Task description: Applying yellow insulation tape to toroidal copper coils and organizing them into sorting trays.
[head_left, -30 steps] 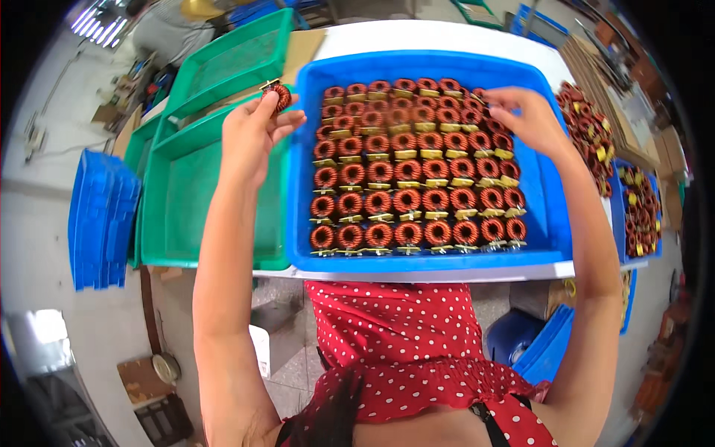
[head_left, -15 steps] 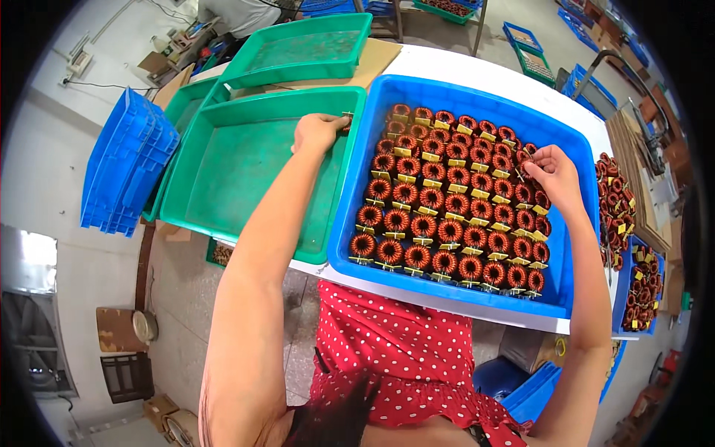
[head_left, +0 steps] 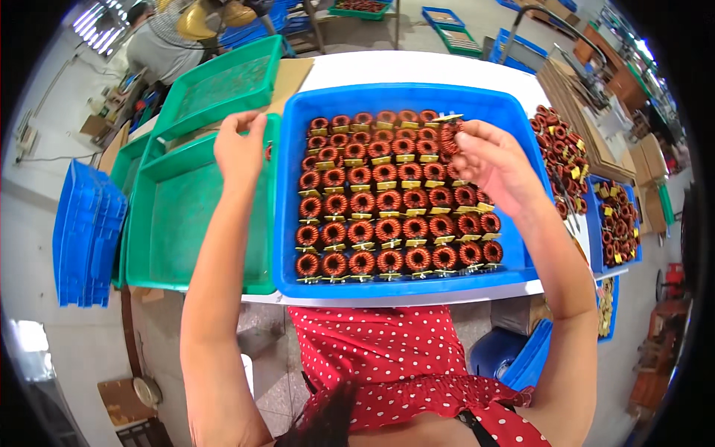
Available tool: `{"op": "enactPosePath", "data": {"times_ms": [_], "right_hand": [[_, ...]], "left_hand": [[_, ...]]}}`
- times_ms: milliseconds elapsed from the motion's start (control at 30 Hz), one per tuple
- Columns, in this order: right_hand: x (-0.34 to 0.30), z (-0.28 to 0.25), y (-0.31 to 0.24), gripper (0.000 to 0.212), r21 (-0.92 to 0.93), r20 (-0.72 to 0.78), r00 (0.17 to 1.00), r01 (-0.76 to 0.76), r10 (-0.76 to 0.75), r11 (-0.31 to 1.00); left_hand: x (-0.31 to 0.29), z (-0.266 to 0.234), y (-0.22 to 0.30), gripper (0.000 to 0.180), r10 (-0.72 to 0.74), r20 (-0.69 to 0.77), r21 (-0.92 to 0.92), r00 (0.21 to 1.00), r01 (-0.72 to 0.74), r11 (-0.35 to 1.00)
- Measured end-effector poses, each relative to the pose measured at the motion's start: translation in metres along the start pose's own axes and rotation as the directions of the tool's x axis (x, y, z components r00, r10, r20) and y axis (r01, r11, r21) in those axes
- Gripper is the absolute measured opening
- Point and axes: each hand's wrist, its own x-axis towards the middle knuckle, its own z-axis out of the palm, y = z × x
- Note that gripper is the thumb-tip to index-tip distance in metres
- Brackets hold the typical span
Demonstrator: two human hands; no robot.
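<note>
A blue tray (head_left: 406,95) holds rows of toroidal coils (head_left: 389,228), wound in copper-coloured wire on small yellow boards. My right hand (head_left: 500,160) pinches one toroidal coil (head_left: 451,138) between thumb and fingers, above the right side of these rows. This coil is lifted and tilted, its yellow board facing up. Over the far right corner of a green tray (head_left: 138,249) is my left hand (head_left: 240,149), thumb and forefinger slightly apart with nothing visible between them. Against that tray's right wall sits a single coil (head_left: 268,152), partly hidden by my left hand and wrist.
Another green tray (head_left: 223,83) stands behind, and stacked blue trays (head_left: 88,231) at the left. Loose coils (head_left: 560,153) are heaped on the table's right, beside a smaller blue tray of coils (head_left: 617,227). Cardboard sheets (head_left: 577,112) stand beyond the heap.
My left hand has let go of the coil at the green tray's right wall. My right hand has raised a coil from the blue tray's rows. The whole view has shifted.
</note>
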Motion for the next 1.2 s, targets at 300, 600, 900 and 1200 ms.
{"op": "enactPosePath", "data": {"times_ms": [300, 600, 900, 1200], "right_hand": [[-0.019, 0.03, 0.018, 0.026, -0.008, 0.121, 0.979, 0.165, -0.163, 0.986], [-0.029, 0.03, 0.018, 0.022, 0.087, 0.182, 0.982, 0.032, -0.048, 0.996], [-0.03, 0.029, 0.017, 0.02, 0.174, 0.203, 0.976, -0.109, 0.073, 0.979], [-0.032, 0.035, 0.018, 0.029, -0.009, 0.138, 0.99, -0.041, 0.042, 0.999]], "left_hand": [[-0.095, 0.022, 0.114, 0.026, 0.088, 0.713, -0.58, 0.695, 0.515, 0.631], [-0.11, 0.03, 0.103, 0.015, 0.103, 0.756, -0.634, 0.647, 0.685, 0.359], [-0.11, 0.028, 0.105, 0.012, 0.164, 0.572, -0.776, 0.804, 0.466, 0.426], [-0.119, 0.032, 0.103, 0.012, 0.23, 0.383, -0.577, 0.895, 0.037, 0.816]]}}
